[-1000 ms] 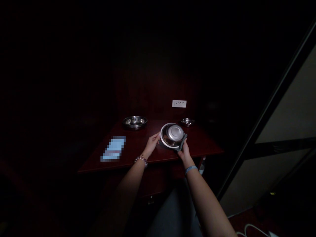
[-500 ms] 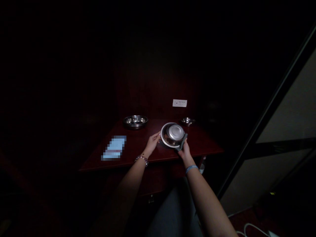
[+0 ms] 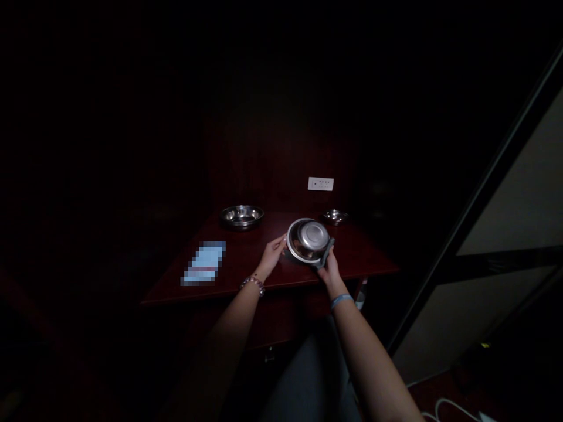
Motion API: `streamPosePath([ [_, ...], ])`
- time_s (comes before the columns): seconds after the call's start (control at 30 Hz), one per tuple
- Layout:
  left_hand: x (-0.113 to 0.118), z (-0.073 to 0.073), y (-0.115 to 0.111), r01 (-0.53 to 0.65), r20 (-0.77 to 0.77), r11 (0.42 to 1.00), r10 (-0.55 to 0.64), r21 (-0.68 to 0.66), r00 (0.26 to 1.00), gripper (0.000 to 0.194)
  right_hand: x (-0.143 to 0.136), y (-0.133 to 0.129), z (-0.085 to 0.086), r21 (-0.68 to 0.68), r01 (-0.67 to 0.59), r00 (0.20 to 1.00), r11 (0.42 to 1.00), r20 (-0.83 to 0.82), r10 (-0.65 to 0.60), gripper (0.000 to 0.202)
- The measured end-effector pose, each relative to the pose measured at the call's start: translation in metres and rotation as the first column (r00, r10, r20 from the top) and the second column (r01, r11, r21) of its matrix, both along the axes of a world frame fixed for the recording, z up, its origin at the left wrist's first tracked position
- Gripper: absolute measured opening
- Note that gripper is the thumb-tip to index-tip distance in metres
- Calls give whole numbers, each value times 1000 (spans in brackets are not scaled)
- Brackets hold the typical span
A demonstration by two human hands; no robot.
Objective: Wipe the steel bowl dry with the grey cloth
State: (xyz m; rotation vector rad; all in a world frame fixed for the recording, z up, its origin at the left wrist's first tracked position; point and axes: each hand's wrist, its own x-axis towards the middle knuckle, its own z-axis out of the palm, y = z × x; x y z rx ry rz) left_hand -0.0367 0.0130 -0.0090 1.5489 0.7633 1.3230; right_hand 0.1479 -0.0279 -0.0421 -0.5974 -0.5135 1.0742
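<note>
A shiny metal bowl (image 3: pixel 309 239) is held tilted above the dark red desk (image 3: pixel 246 264), its rounded underside facing me. My left hand (image 3: pixel 274 252) is closed on the left edge of its rim, fingertips pinching it. On the bowl's lower right, my right hand (image 3: pixel 329 266) is closed around a grey cloth (image 3: pixel 325 256) that presses against the rim. The bowl's inside is turned away from view. Some fingers of my right hand are hidden behind the cloth and bowl.
A wide metal dish (image 3: pixel 241 217) stands at the back left of the desk, a smaller metal bowl (image 3: pixel 335 217) at the back right. A blurred light-blue rectangle (image 3: pixel 203 263) lies at left. A white socket panel (image 3: pixel 321 184) is on the back wall. A bottle (image 3: pixel 361 294) shows below the desk.
Almost nothing differs. Both hands, the cloth and the bowl keep practically the same position.
</note>
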Motion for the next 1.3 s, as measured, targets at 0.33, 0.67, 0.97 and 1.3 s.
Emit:
streamPosePath([
  [0.33, 0, 2, -1, 0, -4, 1000, 0, -8, 1000, 55, -2, -4, 6, -66, -35, 998, 997, -45, 32, 39],
  [0.67, -1, 2, 0, -15, -10, 1000, 15, -22, 1000, 53, -4, -5, 7, -87, -15, 999, 996, -33, 12, 42],
  [0.97, 0, 0, 2, 4, 9, 1000, -3, -18, 1000, 53, -4, -7, 9, -82, -32, 999, 996, -22, 30, 43],
  [1.3, 1, -1, 2, 3, -14, 999, -2, 53, 1000, 44, -3, -4, 7, -67, -58, 993, 996, -104, 51, 44],
])
